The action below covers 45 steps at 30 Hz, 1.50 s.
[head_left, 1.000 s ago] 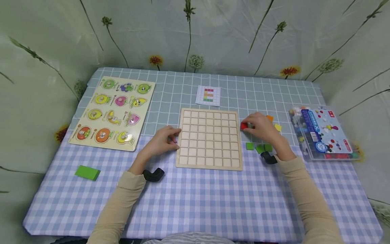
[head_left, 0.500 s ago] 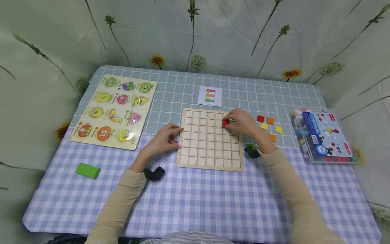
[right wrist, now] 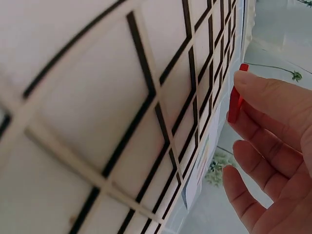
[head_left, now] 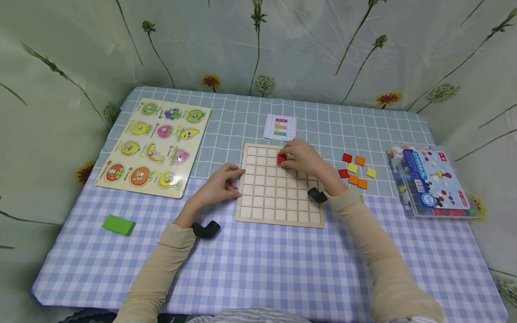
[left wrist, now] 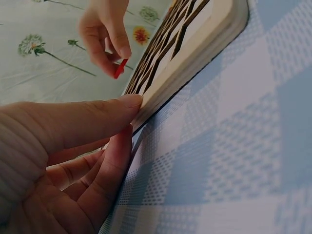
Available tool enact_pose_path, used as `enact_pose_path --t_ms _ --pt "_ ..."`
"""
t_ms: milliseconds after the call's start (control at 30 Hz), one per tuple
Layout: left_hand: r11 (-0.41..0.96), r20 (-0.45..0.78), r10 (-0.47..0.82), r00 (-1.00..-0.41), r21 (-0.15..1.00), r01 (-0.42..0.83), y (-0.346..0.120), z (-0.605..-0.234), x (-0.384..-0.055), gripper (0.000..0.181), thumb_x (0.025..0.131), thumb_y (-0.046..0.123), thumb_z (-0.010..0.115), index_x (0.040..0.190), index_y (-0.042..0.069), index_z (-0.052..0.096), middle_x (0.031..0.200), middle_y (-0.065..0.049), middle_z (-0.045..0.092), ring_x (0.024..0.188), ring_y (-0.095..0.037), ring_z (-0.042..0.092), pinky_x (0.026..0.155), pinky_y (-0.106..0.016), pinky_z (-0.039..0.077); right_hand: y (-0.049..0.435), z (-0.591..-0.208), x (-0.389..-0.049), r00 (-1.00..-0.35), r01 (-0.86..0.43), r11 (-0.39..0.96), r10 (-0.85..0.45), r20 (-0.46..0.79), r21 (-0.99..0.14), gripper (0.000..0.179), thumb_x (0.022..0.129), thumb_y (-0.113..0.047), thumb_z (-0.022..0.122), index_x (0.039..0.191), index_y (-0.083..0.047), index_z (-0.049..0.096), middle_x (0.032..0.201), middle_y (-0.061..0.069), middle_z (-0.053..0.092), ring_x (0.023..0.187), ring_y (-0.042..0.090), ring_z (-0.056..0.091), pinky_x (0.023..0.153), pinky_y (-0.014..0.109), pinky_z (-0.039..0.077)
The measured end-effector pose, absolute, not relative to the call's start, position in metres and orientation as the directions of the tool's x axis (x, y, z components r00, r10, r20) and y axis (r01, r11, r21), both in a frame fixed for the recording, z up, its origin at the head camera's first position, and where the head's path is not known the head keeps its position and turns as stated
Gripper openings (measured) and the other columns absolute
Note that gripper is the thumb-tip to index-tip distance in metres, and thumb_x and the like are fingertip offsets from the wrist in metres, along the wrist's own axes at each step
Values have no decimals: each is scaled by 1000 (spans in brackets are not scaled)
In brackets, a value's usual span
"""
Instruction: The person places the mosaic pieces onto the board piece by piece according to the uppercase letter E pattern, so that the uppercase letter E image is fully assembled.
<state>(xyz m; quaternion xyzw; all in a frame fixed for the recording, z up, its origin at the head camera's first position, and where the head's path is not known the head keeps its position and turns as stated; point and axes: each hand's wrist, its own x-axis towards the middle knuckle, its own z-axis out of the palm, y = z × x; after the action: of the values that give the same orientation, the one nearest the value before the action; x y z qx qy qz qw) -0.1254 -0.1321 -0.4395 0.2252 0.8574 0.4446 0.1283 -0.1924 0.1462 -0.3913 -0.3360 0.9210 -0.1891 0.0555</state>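
Observation:
My right hand point(head_left: 302, 157) pinches a red square tile point(head_left: 282, 158) between thumb and fingers. The tile is over the upper part of the wooden grid board point(head_left: 280, 223). In the right wrist view the red tile point(right wrist: 237, 95) stands edge-on, apart from the grid surface. The left hand point(head_left: 218, 185) touches the board's left edge with thumb and a finger spread along it. Up close in the left wrist view, the left thumb lies against the wooden rim point(left wrist: 161, 92). Just beyond the board lies a printed card point(head_left: 280, 127) with a coloured pattern.
Red, orange and yellow tiles point(head_left: 352, 168) lie right of the board; a green tile point(head_left: 361, 198) is partly hidden by the right sleeve. Fruit puzzle board point(head_left: 155, 148) at left, green block point(head_left: 119, 225) nearer. A clear box of parts point(head_left: 434, 179) stands at right.
My right hand has picked up the red tile from right of the board and carried it left over the grid. The left hand stays at the board's edge.

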Motion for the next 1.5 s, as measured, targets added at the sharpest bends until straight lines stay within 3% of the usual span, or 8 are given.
enact_pose_path --t_ms 333,1000,1300,1500 --pt "500 -14 501 -865 821 276 -133 -442 -126 63 75 3 75 132 -4 50 130 -19 45 79 -16 57 66 -16 49 134 -396 -197 -762 -596 709 -647 -13 -376 24 83 -15 69 103 -1 71 99 15 67 96 29 57 89 40 45" --pt "476 -9 500 -866 838 266 -132 -445 -127 63 76 2 74 133 -3 49 131 -19 44 80 -17 56 66 -15 48 117 -400 -202 -763 -585 721 -644 -49 -373 24 82 -18 70 102 -4 72 92 12 65 83 22 52 75 35 43" --pt "485 -10 499 -866 832 270 -132 -444 -126 63 76 3 74 134 -4 48 132 -20 43 80 -16 55 66 -15 48 135 -396 -198 -781 -556 716 -624 -31 -422 27 85 -14 67 108 1 69 105 16 67 101 30 58 89 40 47" --pt "489 -10 497 -868 829 271 -133 -444 -125 63 77 4 74 134 -3 48 133 -20 43 81 -18 56 67 -15 49 159 -392 -192 -824 -501 758 -565 -38 -416 29 87 -13 64 111 2 67 109 18 65 101 31 58 87 43 48"
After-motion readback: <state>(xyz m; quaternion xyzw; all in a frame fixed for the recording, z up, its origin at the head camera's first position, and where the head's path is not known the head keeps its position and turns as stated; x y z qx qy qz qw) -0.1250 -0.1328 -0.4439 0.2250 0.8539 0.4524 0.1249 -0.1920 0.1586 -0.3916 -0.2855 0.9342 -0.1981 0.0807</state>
